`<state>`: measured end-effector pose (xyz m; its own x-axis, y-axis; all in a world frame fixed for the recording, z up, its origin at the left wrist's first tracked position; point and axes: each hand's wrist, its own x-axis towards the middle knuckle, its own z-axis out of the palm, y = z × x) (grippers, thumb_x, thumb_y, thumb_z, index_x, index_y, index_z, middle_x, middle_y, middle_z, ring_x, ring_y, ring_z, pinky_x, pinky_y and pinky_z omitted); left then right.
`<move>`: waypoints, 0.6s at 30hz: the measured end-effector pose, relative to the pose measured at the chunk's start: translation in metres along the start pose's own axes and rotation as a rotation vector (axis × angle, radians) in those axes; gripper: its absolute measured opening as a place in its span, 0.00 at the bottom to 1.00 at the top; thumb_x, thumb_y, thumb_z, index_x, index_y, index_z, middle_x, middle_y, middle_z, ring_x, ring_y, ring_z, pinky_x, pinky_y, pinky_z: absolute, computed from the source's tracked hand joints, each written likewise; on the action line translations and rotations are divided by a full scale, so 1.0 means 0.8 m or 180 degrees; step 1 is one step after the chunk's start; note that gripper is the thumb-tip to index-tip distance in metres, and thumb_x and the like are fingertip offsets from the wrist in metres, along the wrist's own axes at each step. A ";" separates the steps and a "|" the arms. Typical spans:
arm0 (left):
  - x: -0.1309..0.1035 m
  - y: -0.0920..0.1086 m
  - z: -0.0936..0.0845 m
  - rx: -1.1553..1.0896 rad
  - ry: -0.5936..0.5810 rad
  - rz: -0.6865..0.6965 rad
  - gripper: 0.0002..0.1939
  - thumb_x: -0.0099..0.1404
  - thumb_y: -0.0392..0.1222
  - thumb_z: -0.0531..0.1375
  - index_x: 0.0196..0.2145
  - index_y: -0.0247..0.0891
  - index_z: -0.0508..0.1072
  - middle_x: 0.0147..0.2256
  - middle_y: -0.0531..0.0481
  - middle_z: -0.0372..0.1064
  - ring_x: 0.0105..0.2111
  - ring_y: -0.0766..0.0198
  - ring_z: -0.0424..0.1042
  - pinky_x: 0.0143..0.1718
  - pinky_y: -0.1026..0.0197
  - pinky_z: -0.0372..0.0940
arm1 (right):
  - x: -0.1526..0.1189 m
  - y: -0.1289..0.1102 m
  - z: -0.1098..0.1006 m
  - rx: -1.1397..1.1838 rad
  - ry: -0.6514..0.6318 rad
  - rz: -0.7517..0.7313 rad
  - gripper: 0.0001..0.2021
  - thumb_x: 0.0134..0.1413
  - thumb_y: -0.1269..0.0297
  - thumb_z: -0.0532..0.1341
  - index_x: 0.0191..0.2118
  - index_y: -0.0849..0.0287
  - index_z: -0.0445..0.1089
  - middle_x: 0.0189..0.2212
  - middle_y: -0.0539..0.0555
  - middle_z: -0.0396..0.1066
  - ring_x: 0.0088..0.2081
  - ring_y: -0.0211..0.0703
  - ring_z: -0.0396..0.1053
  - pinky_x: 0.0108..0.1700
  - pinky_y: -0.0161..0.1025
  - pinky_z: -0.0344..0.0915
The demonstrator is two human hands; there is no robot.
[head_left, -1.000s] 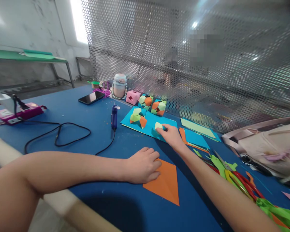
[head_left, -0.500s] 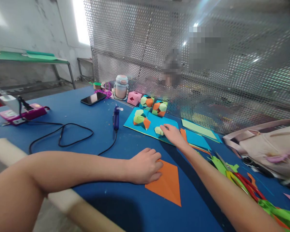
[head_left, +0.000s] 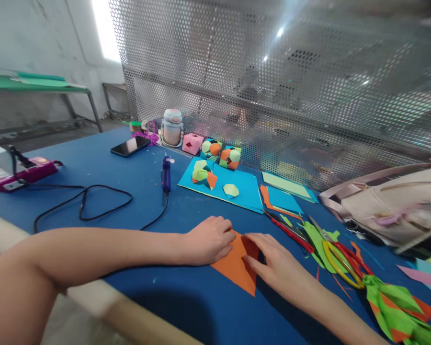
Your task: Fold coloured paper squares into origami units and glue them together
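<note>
An orange paper sheet lies on the blue table in front of me. My left hand rests on its left side, fingers curled over the edge. At the sheet's right edge is my right hand, thumb and fingers closed on the paper, which lifts slightly there. Beyond them, a pale green folded piece sits on blue sheets, beside a green and orange folded shape.
A blue glue gun with a black cord stands left of the blue sheets. Red-handled scissors, yellow-handled scissors and green scraps lie right. Behind are folded balls, a bottle and a phone.
My right hand has left the pale green piece, come back toward me and taken the orange sheet's right edge. The view has shifted slightly right.
</note>
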<state>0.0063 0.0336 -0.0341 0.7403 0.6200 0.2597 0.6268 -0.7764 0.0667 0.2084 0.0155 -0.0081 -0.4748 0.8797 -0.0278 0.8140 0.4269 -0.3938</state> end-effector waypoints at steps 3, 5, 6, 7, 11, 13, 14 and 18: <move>0.000 0.002 -0.006 -0.0200 -0.0045 0.0011 0.11 0.65 0.39 0.49 0.39 0.34 0.69 0.40 0.43 0.65 0.39 0.58 0.65 0.40 0.56 0.63 | -0.012 -0.003 0.002 0.0162 0.0098 0.0171 0.17 0.51 0.66 0.54 0.49 0.59 0.65 0.47 0.59 0.67 0.49 0.50 0.64 0.50 0.46 0.61; 0.000 0.002 -0.011 -0.0380 -0.0066 -0.0001 0.10 0.64 0.37 0.50 0.40 0.33 0.69 0.41 0.42 0.65 0.41 0.58 0.65 0.43 0.56 0.63 | -0.014 -0.001 0.007 0.0403 0.0177 0.0336 0.18 0.50 0.66 0.55 0.49 0.59 0.65 0.44 0.58 0.67 0.45 0.48 0.66 0.47 0.44 0.64; 0.000 0.002 -0.014 -0.0487 -0.0061 -0.0021 0.10 0.63 0.36 0.51 0.41 0.33 0.68 0.42 0.41 0.65 0.43 0.57 0.65 0.44 0.56 0.63 | -0.015 0.000 0.010 0.0550 0.0208 0.0431 0.19 0.49 0.66 0.55 0.50 0.58 0.65 0.42 0.57 0.68 0.43 0.47 0.68 0.44 0.43 0.65; -0.001 0.001 -0.016 -0.0604 -0.0035 -0.0056 0.11 0.62 0.35 0.52 0.43 0.33 0.68 0.44 0.41 0.65 0.44 0.57 0.65 0.46 0.55 0.63 | -0.016 0.001 0.013 0.0716 0.0237 0.0535 0.20 0.48 0.66 0.56 0.50 0.58 0.64 0.40 0.56 0.70 0.40 0.46 0.69 0.41 0.43 0.67; 0.001 -0.005 -0.024 -0.1256 0.0312 -0.0538 0.23 0.59 0.36 0.56 0.53 0.33 0.60 0.52 0.38 0.60 0.52 0.55 0.60 0.52 0.52 0.60 | -0.019 0.003 0.019 0.1394 0.0543 0.0804 0.23 0.45 0.62 0.57 0.51 0.56 0.65 0.37 0.54 0.73 0.35 0.46 0.71 0.37 0.42 0.69; 0.004 -0.007 -0.027 -0.1734 0.0347 -0.1041 0.26 0.58 0.39 0.57 0.54 0.32 0.59 0.51 0.38 0.62 0.49 0.56 0.64 0.49 0.53 0.62 | -0.022 0.002 0.017 0.1533 0.0744 0.0803 0.20 0.46 0.60 0.58 0.48 0.54 0.67 0.41 0.54 0.72 0.39 0.47 0.71 0.39 0.41 0.69; 0.006 -0.008 -0.028 -0.1991 0.0290 -0.1291 0.25 0.58 0.41 0.57 0.54 0.32 0.60 0.48 0.40 0.65 0.44 0.58 0.67 0.45 0.55 0.65 | -0.023 0.002 0.015 0.1572 0.0795 0.0802 0.18 0.46 0.59 0.58 0.46 0.53 0.68 0.42 0.54 0.72 0.40 0.47 0.71 0.40 0.40 0.69; 0.009 -0.008 -0.027 -0.2755 0.0066 -0.1630 0.15 0.60 0.43 0.55 0.42 0.33 0.70 0.34 0.49 0.71 0.31 0.65 0.68 0.32 0.63 0.64 | -0.025 0.003 0.008 0.1802 0.0714 0.0829 0.13 0.49 0.56 0.57 0.39 0.54 0.69 0.37 0.52 0.73 0.36 0.44 0.71 0.36 0.37 0.69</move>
<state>0.0026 0.0408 -0.0120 0.4216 0.9066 0.0197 0.4702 -0.2372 0.8501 0.2176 -0.0029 -0.0141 -0.1551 0.9877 -0.0194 0.5622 0.0721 -0.8238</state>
